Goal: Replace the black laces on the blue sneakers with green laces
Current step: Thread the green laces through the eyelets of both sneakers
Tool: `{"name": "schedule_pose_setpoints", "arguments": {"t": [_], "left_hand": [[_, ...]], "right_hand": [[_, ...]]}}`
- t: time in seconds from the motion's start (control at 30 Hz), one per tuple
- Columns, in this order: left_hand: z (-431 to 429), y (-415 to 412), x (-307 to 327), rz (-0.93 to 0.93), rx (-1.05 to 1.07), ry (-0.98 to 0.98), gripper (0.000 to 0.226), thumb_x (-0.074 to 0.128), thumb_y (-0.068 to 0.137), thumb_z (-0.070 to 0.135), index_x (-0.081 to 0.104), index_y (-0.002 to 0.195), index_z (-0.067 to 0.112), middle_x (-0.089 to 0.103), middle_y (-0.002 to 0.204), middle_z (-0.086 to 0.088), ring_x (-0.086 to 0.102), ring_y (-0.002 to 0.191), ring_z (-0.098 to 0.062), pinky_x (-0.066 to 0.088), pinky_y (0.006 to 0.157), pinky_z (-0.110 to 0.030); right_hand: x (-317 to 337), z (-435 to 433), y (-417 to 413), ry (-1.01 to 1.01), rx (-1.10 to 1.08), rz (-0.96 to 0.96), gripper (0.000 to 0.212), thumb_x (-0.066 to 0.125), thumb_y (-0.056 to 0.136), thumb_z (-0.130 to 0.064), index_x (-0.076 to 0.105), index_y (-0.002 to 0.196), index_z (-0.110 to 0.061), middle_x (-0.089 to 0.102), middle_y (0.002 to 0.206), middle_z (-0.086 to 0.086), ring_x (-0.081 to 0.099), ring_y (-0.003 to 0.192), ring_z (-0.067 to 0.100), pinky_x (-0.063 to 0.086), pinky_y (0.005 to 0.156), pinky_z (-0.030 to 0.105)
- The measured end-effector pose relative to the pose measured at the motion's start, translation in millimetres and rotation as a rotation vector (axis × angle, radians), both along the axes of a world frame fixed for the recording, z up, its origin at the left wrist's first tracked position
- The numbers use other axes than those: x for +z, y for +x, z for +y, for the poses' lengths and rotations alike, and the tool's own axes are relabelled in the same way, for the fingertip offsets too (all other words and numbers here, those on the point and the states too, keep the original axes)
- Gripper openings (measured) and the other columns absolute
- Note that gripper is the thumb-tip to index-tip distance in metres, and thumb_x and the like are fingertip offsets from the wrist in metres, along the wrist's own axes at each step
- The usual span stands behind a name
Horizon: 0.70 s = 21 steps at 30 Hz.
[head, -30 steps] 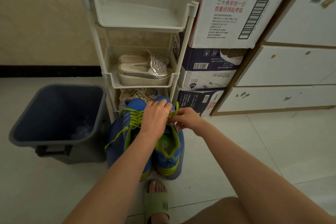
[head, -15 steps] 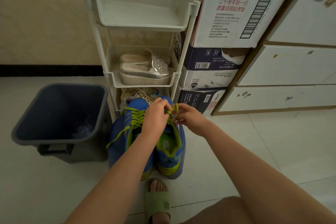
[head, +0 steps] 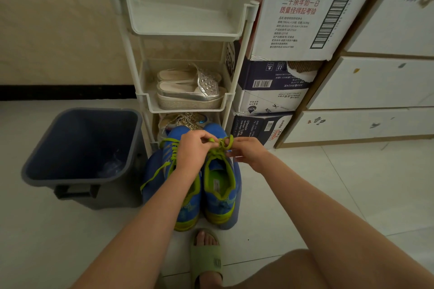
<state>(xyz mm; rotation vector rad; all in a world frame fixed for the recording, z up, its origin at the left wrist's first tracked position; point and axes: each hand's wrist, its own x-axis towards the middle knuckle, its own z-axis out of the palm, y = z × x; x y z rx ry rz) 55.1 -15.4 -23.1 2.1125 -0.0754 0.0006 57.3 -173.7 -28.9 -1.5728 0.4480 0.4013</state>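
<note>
Two blue sneakers with lime-green trim stand side by side on the floor, toes toward the rack. The left sneaker (head: 172, 155) carries a green lace whose loose end trails down its left side. Over the right sneaker (head: 220, 185), my left hand (head: 192, 150) pinches one end of the green lace (head: 220, 145). My right hand (head: 246, 151) pinches the other end, looped near the upper eyelets. No black lace is in view.
A dark grey bin (head: 79, 148) stands to the left of the sneakers. Behind them is a white plastic shoe rack (head: 185, 37) holding silver sandals (head: 190, 89). Stacked cardboard boxes (head: 293, 19) and white drawers (head: 375, 82) are on the right. My foot in a green slide (head: 206, 258) rests near the heels.
Both hands have drawn closer together above the right sneaker, and the green lace ends now cross in a small loop between my fingers.
</note>
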Motion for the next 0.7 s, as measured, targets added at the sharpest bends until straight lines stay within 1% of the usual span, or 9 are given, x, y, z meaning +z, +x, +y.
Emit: {"name": "schedule_pose_setpoints", "arguments": {"t": [0.13,0.17,0.23,0.3,0.37,0.43,0.5,0.63,0.7], "left_hand": [[20.9,2.8,-2.9,0.077,0.057,0.059,0.012,0.074,0.079,0.028,0.077,0.085,0.018,0.073,0.088,0.002,0.066,0.083,-0.014,0.054,0.077,-0.036],[25.3,3.8,-4.9,0.119,0.066,0.072,0.015,0.074,0.080,0.029,0.077,0.085,0.016,0.073,0.089,-0.001,0.066,0.084,-0.016,0.054,0.078,-0.037],[30.0,4.9,-7.3,0.212,0.082,0.109,0.021,0.074,0.080,0.031,0.076,0.085,0.011,0.072,0.092,-0.006,0.065,0.087,-0.020,0.051,0.080,-0.036],[30.2,5.0,-6.2,0.286,0.126,0.132,0.021,0.072,0.082,0.035,0.073,0.080,0.014,0.070,0.094,-0.008,0.063,0.091,-0.022,0.047,0.084,-0.035],[26.0,4.6,-2.4,0.277,0.184,0.303,0.022,0.068,0.083,0.042,0.072,0.081,0.021,0.069,0.098,-0.004,0.059,0.101,-0.023,0.039,0.095,-0.036],[23.1,4.0,-0.5,0.202,0.213,0.497,0.027,0.064,0.084,0.047,0.074,0.087,0.022,0.068,0.098,0.000,0.054,0.109,-0.026,0.029,0.097,-0.038],[24.9,5.6,-0.6,0.208,0.215,0.546,0.028,0.063,0.084,0.047,0.075,0.089,0.022,0.066,0.094,0.002,0.054,0.109,-0.026,0.027,0.094,-0.037],[34.1,13.9,-6.4,0.328,0.234,0.558,0.036,0.067,0.076,0.053,0.073,0.095,0.023,0.067,0.104,-0.003,0.054,0.108,-0.026,0.028,0.093,-0.038],[33.3,16.6,-7.1,0.307,0.228,0.579,0.036,0.067,0.077,0.051,0.072,0.095,0.021,0.067,0.105,-0.004,0.054,0.109,-0.026,0.028,0.094,-0.038]], "right_hand": [[-0.8,-16.9,-5.3,-0.085,-0.092,0.173,0.006,0.063,0.087,-0.012,0.065,0.093,-0.010,0.067,0.085,0.004,0.055,0.067,0.010,0.038,0.058,0.022],[0.2,-21.3,-8.2,-0.077,-0.103,0.218,0.002,0.063,0.089,-0.012,0.063,0.087,-0.012,0.068,0.082,0.002,0.054,0.069,0.010,0.038,0.059,0.022],[-0.3,-28.5,-12.3,-0.071,-0.102,0.280,0.009,0.063,0.089,-0.014,0.062,0.080,-0.015,0.069,0.067,-0.003,0.052,0.069,0.009,0.038,0.060,0.021],[0.1,-29.0,-14.4,-0.062,-0.101,0.318,0.009,0.063,0.089,-0.013,0.063,0.080,-0.014,0.068,0.056,-0.005,0.051,0.068,0.009,0.039,0.059,0.019],[-0.5,-27.4,-14.6,-0.044,-0.114,0.349,0.009,0.064,0.089,-0.012,0.061,0.081,-0.013,0.067,0.053,-0.004,0.051,0.067,0.009,0.040,0.059,0.019],[0.2,-25.4,-15.6,-0.041,-0.120,0.370,0.010,0.065,0.088,-0.013,0.060,0.079,-0.013,0.066,0.051,-0.004,0.050,0.066,0.009,0.040,0.060,0.019],[1.2,-24.4,-16.1,-0.045,-0.122,0.381,0.011,0.065,0.088,-0.013,0.059,0.079,-0.013,0.065,0.049,-0.003,0.050,0.066,0.009,0.040,0.060,0.019],[2.7,-26.3,-14.6,-0.054,-0.147,0.364,0.014,0.062,0.090,-0.011,0.057,0.077,-0.013,0.064,0.047,-0.003,0.049,0.066,0.009,0.039,0.060,0.019],[1.6,-26.9,-14.5,-0.053,-0.149,0.364,0.014,0.062,0.090,-0.011,0.058,0.077,-0.013,0.064,0.047,-0.004,0.049,0.066,0.010,0.040,0.059,0.019]]}}
